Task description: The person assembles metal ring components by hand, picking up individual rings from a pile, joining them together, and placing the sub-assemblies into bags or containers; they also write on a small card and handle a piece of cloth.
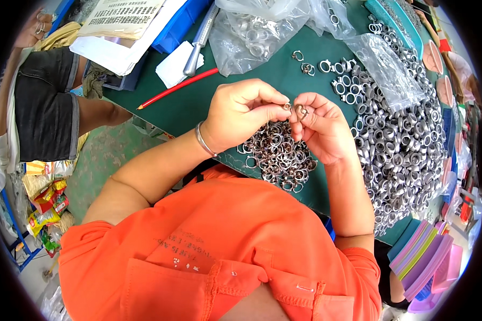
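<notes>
My left hand (236, 113), with a metal bangle at the wrist, pinches a small metal ring (287, 106) between thumb and finger. Close beside it, my right hand (325, 127) grips another ring (301, 111), dark and brownish. The two rings nearly meet; whether they touch I cannot tell. Below my hands lies a heap of thin silver and brown rings (284, 160) at the table's near edge. To the right spreads a large pile of thicker grey metal rings (393, 144). A few loose rings (307, 68) rest on the green tabletop (284, 72) beyond my hands.
Clear plastic bags of rings (257, 37) stand at the back. A red pencil (178, 89), a ring-sizing stick (201, 40) and printed papers (120, 21) lie left of them. Another person in dark shorts (45, 104) is at the far left. Stacked coloured trays (420, 257) sit lower right.
</notes>
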{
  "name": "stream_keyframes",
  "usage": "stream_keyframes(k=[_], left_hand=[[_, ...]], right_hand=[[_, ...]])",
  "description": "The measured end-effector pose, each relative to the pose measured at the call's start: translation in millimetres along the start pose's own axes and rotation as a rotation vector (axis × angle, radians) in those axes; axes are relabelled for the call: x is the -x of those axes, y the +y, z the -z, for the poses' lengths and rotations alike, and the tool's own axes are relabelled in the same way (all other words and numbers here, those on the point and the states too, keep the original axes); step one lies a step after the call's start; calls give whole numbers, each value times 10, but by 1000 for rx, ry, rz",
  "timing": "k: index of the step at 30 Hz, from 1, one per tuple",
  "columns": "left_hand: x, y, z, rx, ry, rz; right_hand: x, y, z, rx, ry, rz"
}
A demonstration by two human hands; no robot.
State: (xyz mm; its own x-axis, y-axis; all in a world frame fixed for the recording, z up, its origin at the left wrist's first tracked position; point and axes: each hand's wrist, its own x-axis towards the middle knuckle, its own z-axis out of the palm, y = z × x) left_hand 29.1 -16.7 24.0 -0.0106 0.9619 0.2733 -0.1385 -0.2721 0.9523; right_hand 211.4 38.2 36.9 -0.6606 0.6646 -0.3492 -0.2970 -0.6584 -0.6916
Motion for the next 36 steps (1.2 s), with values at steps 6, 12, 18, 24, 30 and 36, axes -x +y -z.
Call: stream_keyframes(k=[6,12,18,24,30,36], left_hand=[[-15,79,81,-362,-181,-216],[-166,-96,129,-684,-345,-181],[-864,-681,-59,-979,-174,-417],[-771,-615,-41,-1040,-277,-243],[-610,-379,64,-879,-241,-96],[-341,-237,78,-315,-57,319]], right_hand=[[81,-26,-32,381,30,16],[-4,-169,47,1467,173,511],[-591,-225,417,1707,287,825],[-486,-112,427,1714,298,825],[-360,-101,341,1428,374,867],[-180,-75,297,978,428,459]])
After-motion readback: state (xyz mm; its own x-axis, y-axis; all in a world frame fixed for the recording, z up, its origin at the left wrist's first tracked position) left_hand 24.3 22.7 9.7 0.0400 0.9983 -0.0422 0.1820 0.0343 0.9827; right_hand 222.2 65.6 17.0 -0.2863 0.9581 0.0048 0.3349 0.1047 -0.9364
